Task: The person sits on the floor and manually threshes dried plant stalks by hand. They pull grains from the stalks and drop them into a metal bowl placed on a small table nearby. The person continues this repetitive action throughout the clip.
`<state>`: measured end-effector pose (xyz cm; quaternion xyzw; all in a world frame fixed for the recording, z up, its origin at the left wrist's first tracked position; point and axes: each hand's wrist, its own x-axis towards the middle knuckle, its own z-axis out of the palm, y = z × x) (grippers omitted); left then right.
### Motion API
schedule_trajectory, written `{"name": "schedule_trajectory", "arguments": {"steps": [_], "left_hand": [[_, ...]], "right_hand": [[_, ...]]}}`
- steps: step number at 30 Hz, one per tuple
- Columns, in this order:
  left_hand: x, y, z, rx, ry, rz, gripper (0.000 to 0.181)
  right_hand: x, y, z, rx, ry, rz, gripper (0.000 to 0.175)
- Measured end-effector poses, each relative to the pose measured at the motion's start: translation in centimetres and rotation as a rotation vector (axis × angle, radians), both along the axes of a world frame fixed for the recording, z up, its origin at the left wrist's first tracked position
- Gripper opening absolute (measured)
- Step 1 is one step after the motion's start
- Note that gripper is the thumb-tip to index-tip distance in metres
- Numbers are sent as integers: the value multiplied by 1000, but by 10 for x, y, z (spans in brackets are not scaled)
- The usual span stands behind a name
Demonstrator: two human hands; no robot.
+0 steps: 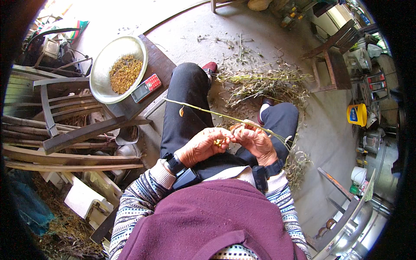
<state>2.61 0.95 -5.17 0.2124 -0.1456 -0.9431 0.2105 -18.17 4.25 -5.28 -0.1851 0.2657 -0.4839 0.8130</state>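
Over my lap, my left hand [206, 144] is curled around several small yellow beans [219, 142]. Its fingertips meet those of my right hand [255, 139]. In my right hand is a long green-yellow plant stalk [208, 111], which slants up to the left across my thigh. A dry, curled leaf [181, 111] hangs from the stalk near its far end. Brown dry pod or leaf matter [236, 127] shows at the right fingers; what exactly is pinched between the fingertips is hidden.
A strainer basket [97, 71] of yellow beans stands on a wooden bench [159, 61] at the left, beside a red phone [147, 87]. Dry stalks [266, 79] lie heaped by my feet. Wooden chairs [81, 130] crowd the left; a yellow bucket [357, 114] stands at the right.
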Motion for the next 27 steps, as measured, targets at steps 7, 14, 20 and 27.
{"name": "schedule_trajectory", "arguments": {"steps": [7, 14, 20, 27], "left_hand": [[-11, 3, 5, 10, -63, -37, 20], [-20, 5, 3, -37, -42, 25, 17], [-21, 4, 1, -143, -87, 28, 18], [-19, 3, 7, -238, -186, 24, 21]], "right_hand": [[6, 4, 4, 82, 63, -66, 17], [12, 6, 0, 61, 102, -130, 20], [16, 2, 5, -15, 108, -118, 20], [17, 0, 22, 95, 332, -124, 20]]}}
